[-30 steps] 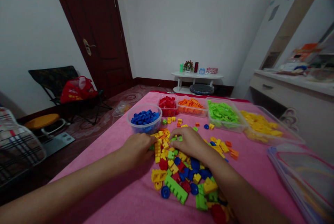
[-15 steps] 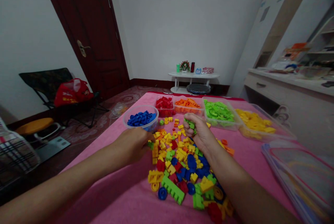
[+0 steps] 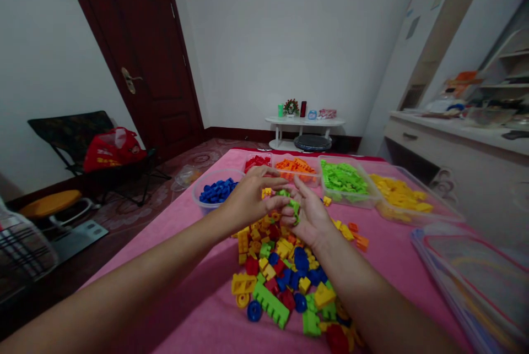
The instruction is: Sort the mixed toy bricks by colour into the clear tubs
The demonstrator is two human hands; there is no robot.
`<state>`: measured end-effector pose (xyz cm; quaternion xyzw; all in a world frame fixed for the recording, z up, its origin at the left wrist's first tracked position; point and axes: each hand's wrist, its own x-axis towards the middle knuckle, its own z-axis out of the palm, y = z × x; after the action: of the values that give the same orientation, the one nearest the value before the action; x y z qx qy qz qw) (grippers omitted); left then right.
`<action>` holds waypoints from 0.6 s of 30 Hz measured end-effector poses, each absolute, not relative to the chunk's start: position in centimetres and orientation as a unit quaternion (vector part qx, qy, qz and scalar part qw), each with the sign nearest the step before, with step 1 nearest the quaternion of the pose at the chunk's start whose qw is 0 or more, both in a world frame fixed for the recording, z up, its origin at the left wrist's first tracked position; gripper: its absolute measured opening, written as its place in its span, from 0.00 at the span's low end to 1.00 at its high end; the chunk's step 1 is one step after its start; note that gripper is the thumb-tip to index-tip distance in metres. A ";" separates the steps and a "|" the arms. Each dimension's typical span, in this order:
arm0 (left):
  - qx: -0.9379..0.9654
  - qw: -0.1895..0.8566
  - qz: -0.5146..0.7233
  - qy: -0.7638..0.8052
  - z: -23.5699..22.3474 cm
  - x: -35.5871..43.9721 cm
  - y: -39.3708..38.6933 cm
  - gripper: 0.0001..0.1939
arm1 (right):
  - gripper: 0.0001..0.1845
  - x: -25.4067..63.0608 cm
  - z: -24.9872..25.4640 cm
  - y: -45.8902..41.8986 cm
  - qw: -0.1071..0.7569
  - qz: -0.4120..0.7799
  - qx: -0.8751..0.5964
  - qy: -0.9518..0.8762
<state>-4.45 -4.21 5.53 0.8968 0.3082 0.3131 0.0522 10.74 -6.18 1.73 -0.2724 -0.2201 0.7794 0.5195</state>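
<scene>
Above the pile of mixed building blocks [image 3: 285, 249], both of my hands meet. My right hand [image 3: 312, 213] is turned palm up with its fingers curled around several green building blocks [image 3: 294, 208]. My left hand [image 3: 252, 197] reaches over from the left, its fingertips at the fingers of my right hand. Between its thumb and fingers shows another green block [image 3: 283, 192]. Fingers partly hide the green pieces. Yellow, blue, red, green and orange blocks lie loose below, with a long green block [image 3: 270, 303] at the near side.
Behind the pile stand a round tub of blue blocks [image 3: 198, 194] and clear boxes of red [image 3: 257, 162], orange [image 3: 295, 168], green [image 3: 345, 178] and yellow blocks [image 3: 400, 194]. Stacked lids [image 3: 467, 282] lie at the right on the pink cloth [image 3: 173, 293].
My left hand has moved up and to the right from the pile's left side, bringing a green block to my right hand. My right hand has turned its palm upward, keeping its green blocks.
</scene>
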 end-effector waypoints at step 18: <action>0.866 -0.141 -0.088 0.472 1.5 0.1 1.4 0.09 | 0.12 13.8 2.6 -5.0 0.667 0.658 -0.294 -0.187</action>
<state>0.13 1.36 1.48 0.8658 0.4720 -0.0879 -0.1408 13.82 -5.03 2.56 -0.2938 -0.1871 0.6583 0.6673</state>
